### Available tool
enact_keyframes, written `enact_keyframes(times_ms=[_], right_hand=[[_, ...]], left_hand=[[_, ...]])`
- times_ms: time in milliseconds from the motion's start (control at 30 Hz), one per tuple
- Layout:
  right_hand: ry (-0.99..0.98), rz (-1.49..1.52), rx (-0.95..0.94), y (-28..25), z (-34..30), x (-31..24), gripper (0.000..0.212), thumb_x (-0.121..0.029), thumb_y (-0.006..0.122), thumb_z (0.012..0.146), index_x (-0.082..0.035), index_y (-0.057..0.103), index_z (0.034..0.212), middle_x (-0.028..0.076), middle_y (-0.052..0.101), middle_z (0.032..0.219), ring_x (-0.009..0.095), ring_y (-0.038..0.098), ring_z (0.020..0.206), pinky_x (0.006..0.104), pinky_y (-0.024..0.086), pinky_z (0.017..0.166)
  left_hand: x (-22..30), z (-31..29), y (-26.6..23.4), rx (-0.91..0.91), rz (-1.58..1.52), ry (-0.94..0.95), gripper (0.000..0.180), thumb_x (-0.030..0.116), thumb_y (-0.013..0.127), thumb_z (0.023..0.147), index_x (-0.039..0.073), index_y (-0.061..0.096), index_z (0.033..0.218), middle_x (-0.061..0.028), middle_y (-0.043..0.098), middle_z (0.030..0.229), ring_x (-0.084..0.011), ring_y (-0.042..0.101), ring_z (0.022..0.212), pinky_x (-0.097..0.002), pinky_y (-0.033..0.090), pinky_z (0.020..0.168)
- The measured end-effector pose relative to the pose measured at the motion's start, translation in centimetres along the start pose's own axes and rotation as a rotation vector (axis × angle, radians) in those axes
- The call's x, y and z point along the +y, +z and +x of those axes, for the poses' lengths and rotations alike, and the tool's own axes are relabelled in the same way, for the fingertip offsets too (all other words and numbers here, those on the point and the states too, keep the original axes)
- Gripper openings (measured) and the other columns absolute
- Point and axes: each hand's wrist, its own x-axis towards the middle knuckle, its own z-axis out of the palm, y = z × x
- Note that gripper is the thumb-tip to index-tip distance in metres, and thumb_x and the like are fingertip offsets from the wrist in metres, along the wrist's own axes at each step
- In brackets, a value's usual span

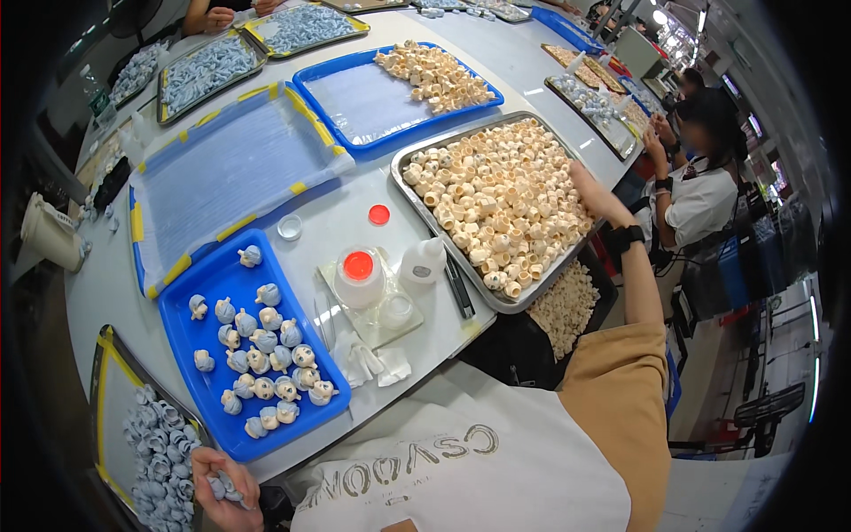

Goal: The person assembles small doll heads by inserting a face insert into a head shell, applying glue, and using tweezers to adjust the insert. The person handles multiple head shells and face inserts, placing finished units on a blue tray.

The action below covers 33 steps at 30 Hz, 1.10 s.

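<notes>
Right now, the left hand [226, 490] is just off the near end of the blue head tray [213, 277], its grip curled closed around grey-blue hair pieces [227, 488]. Well to the right of the head tray, the right hand [601, 197] reaches onto the outer edge of a steel tray [507, 307] heaped with beige doll-head shells [496, 195]; its fingertips are hidden there, so I cannot tell how far that grip is open or whether it has hold of a shell. Doll heads with grey-blue hair [286, 388] lie loosely scattered in the head tray. To its left sits a yellow-taped tray [111, 399] with more hair pieces; to its right, on the white counter [443, 341], stand a wide-based jar [358, 285] and a white squeeze bottle [424, 263], with crumpled white tissue [392, 365] just beside the head tray
</notes>
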Motion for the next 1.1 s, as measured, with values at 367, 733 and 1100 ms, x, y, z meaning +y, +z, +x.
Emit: enact_keyframes(times_ms=[367, 733, 1100], right_hand=[[-0.226, -0.396, 0.099, 0.7, -5.5, -3.1, 0.050, -0.029, 0.033, 0.097, 0.002, 0.029, 0.136, 0.021, 0.028, 0.142, 0.031, 0.024, 0.133, 0.0349, 0.018, 0.108], [-0.191, 0.576, 0.078, -0.1, -6.2, -10.2, 0.053, -0.038, 0.031, 0.097, -0.001, 0.035, 0.134, 0.021, 0.033, 0.139, 0.026, 0.028, 0.132, 0.0378, 0.020, 0.107], [-0.252, -0.129, 0.256, 3.1, -8.9, -12.1, 0.042, -0.023, 0.047, 0.090, 0.002, 0.047, 0.124, 0.024, 0.041, 0.132, 0.037, 0.038, 0.123, 0.0405, 0.027, 0.103]], left_hand=[[-0.1, -0.7, -0.5, 0.047, -0.028, -0.008, 0.031, 0.027, 0.042, 0.093, 0.000, 0.050, 0.107, -0.0046, 0.045, 0.068, -0.0104, 0.040, 0.049, -0.0202, 0.033, 0.042], [-0.1, -1.3, -0.8, 0.058, -0.082, 0.025, 0.031, 0.026, 0.044, 0.092, 0.000, 0.050, 0.108, -0.0043, 0.043, 0.067, -0.0112, 0.041, 0.051, -0.0201, 0.034, 0.042], [-0.5, -1.6, -1.3, 0.046, -0.035, 0.039, 0.040, 0.036, 0.047, 0.091, 0.001, 0.049, 0.111, -0.0041, 0.044, 0.068, -0.0101, 0.040, 0.049, -0.0203, 0.033, 0.041]])
